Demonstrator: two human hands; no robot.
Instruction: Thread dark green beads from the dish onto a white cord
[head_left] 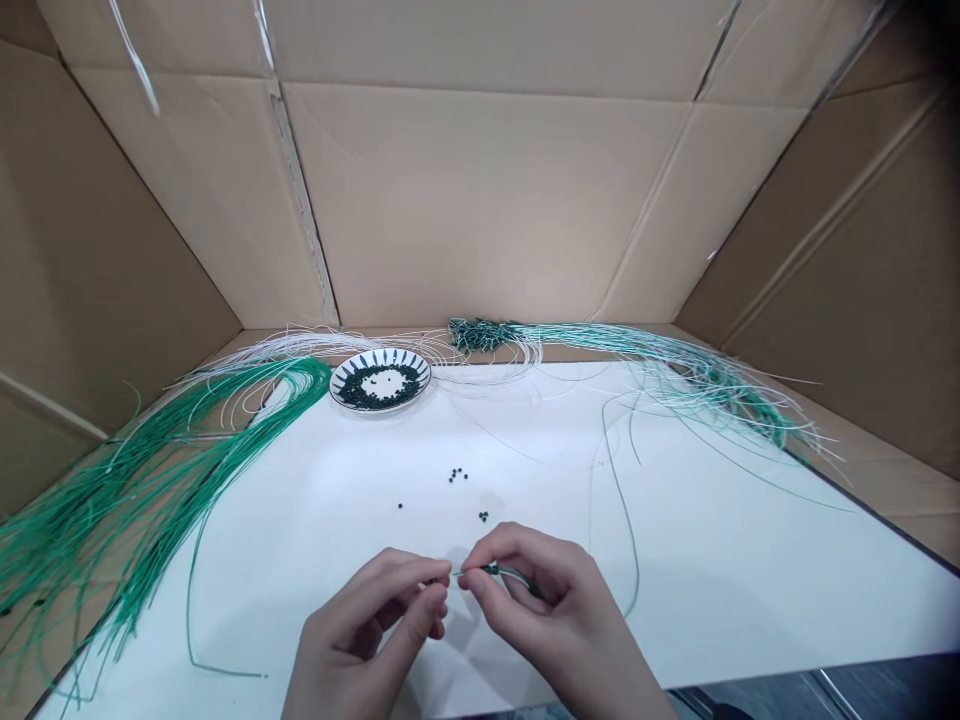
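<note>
Cardboard panels [480, 200] of a large box close off the far side of my view, and a white tabletop [697, 590] spreads out directly beyond the hands. On my head feed, the left hand [365, 635] and right hand [544, 620] are both closed in a fine pinch, neither released. The left hand's fingertips [441, 567] and the right hand's fingertips [469, 580] meet on a thin green strand [514, 574] carrying a dark bead [491, 569], which sits just inside the right hand's grip, held above the tabletop. Ahead of the hands, I see a few loose beads [454, 476] on the white surface. Farther ahead and to the left is a patterned plate [352, 372] heaped with more of them. A bundle of green strands [150, 480] fans out left of the hands, while pale green and white strands [712, 385] trail far ahead to the right. As I judge it, the step in hand is seating the bead on the strand, and this calls for a steady pinch so it doesn't slip.
</note>
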